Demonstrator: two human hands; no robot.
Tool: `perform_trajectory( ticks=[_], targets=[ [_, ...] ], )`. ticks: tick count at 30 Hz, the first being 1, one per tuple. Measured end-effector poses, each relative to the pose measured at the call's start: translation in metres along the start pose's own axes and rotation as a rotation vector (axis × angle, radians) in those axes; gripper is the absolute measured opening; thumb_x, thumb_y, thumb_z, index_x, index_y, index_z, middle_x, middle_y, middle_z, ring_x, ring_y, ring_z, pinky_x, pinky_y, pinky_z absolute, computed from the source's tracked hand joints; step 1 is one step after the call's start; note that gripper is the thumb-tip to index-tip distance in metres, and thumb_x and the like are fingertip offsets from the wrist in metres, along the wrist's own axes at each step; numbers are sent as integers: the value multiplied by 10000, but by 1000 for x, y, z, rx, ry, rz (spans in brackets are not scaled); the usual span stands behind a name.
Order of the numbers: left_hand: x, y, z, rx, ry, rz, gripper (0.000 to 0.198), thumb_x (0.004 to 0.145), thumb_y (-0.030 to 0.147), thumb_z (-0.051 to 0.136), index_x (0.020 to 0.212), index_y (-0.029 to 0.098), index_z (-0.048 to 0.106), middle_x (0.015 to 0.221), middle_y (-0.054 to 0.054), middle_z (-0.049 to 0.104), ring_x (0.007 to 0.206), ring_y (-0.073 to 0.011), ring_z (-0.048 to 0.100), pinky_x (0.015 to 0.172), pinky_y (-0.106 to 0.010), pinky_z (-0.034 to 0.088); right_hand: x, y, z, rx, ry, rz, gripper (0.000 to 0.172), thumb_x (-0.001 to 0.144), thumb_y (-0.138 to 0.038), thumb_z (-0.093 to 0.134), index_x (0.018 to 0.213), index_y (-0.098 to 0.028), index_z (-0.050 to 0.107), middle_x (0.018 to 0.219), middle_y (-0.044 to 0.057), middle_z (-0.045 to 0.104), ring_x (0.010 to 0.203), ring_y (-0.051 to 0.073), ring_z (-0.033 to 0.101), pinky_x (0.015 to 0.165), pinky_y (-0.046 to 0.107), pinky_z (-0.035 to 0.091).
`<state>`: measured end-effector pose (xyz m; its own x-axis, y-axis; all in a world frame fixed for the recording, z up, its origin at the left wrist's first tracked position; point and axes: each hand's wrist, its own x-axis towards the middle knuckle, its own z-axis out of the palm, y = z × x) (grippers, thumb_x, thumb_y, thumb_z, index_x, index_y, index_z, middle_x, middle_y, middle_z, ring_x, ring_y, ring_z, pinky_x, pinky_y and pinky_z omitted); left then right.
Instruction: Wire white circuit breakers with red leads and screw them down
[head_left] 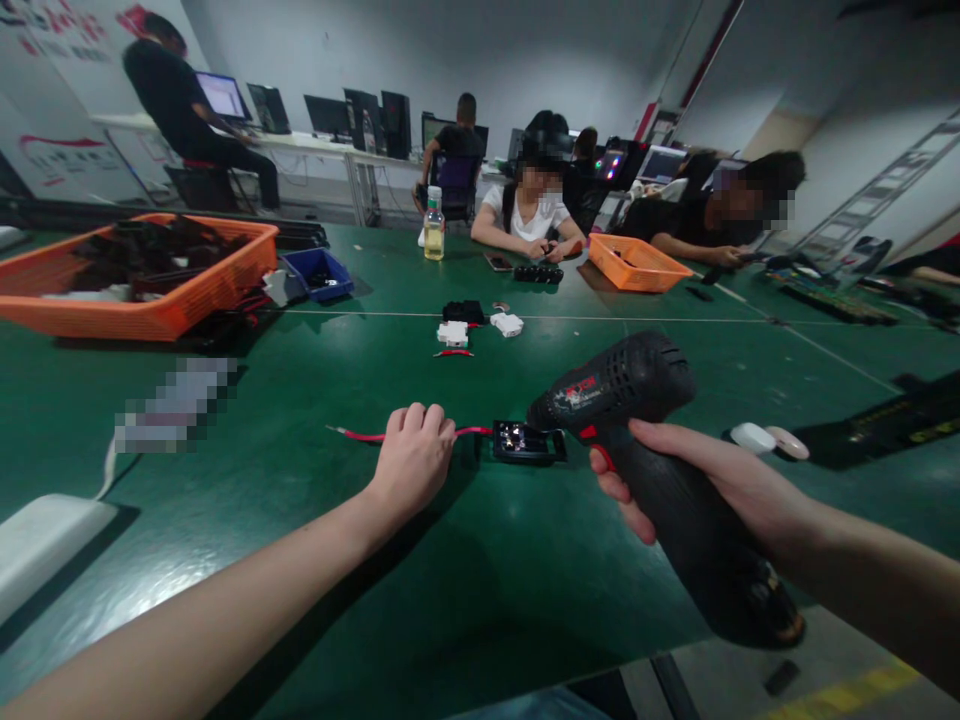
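My left hand (pixel 417 455) is closed round a red cable (pixel 358 436), whose bare end points left. To the right, the cable runs into a small black housing (pixel 529 442) that lies on the green table (pixel 315 560); metal parts show in its open top. In my right hand (pixel 712 480) is a black cordless drill (pixel 637 385) with a red trigger, held by its handle. The nose of the drill points left and sits just above the right part of the housing. Its tip is hard to make out against the black housing.
Ahead lie white connector pieces (pixel 453 333) and a short red wire (pixel 454 352). Orange baskets stand at the left (pixel 150 300) and far right (pixel 637 262), near a blue tray (pixel 318 275) and a bottle (pixel 433 228). A white power strip (pixel 49 545) is at near left. Other people sit beyond.
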<state>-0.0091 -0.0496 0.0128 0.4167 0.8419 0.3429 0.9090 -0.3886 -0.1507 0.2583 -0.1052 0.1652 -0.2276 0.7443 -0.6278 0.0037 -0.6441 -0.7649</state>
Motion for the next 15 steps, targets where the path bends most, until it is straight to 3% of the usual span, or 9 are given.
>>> perform_trajectory(
  ticks=[15],
  targets=[
    [0, 2, -1, 47, 30, 6, 242, 968, 235, 432, 950, 182, 667, 981, -125, 596, 902, -269, 489, 775, -428, 380, -2, 1, 1, 7, -60, -71, 361, 888, -509, 613, 908, -150, 644, 759, 63, 675, 552, 139, 620, 480, 224, 487]
  ],
)
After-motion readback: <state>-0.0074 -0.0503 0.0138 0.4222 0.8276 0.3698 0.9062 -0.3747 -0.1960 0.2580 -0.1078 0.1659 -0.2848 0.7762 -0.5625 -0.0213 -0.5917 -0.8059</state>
